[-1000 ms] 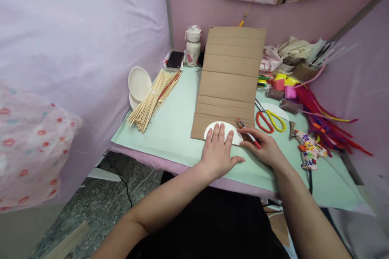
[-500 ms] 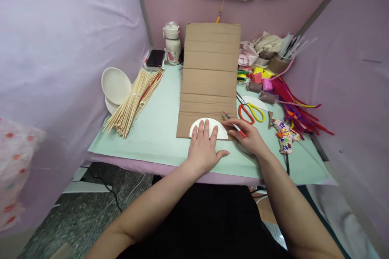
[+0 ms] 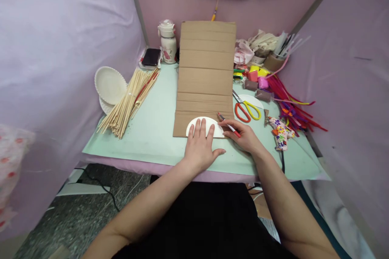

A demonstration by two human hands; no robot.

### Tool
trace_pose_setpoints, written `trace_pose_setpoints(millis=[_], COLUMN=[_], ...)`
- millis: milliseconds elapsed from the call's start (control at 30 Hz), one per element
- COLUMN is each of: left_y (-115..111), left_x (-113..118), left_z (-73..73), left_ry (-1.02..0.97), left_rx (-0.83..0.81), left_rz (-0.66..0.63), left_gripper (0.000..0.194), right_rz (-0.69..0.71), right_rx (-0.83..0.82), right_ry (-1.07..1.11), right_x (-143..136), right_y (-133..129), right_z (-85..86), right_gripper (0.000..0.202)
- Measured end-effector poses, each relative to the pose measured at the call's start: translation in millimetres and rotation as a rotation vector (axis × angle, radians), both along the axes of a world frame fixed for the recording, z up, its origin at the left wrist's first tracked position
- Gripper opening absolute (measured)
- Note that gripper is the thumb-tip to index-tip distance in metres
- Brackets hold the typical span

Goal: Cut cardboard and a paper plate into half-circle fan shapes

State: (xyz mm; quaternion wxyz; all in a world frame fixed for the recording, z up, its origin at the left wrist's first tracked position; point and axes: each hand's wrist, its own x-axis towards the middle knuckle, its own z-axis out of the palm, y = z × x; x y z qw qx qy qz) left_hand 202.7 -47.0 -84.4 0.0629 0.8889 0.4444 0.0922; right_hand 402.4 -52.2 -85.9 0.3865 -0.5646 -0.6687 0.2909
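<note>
While the left hand [image 3: 200, 147] lies flat with fingers spread on the white half-disc [image 3: 204, 126], the right hand [image 3: 245, 137] pinches a red pen [image 3: 228, 124] in its fingers, tip at the disc's right edge. Both sit on the near end of the cardboard sheet [image 3: 206, 73], which runs away across the counter [image 3: 158, 129]. Scissors [image 3: 246, 108] and a patterned glue gun [image 3: 281, 132] lie just right; bamboo sticks [image 3: 130, 99] and paper plates [image 3: 108, 85] lie left. Nothing blocks the pen. Against half a second ago, hands and disc keep their pose; only the view has shifted slightly.
</note>
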Motion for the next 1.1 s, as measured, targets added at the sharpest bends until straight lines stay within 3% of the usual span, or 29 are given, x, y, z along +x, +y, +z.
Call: trace_pose_setpoints(millis=[1100], left_y=[-1.5], left_x=[-1.1], left_z=[-0.4], left_ry=[-0.001], left_rx=[0.011], left_rz=[0.000], left_gripper=[0.090], right_rz=[0.001], right_rx=[0.016], right_ry=[0.006], right_x=[-0.3], right_y=[-0.7], right_z=[-2.5], right_gripper=[0.027])
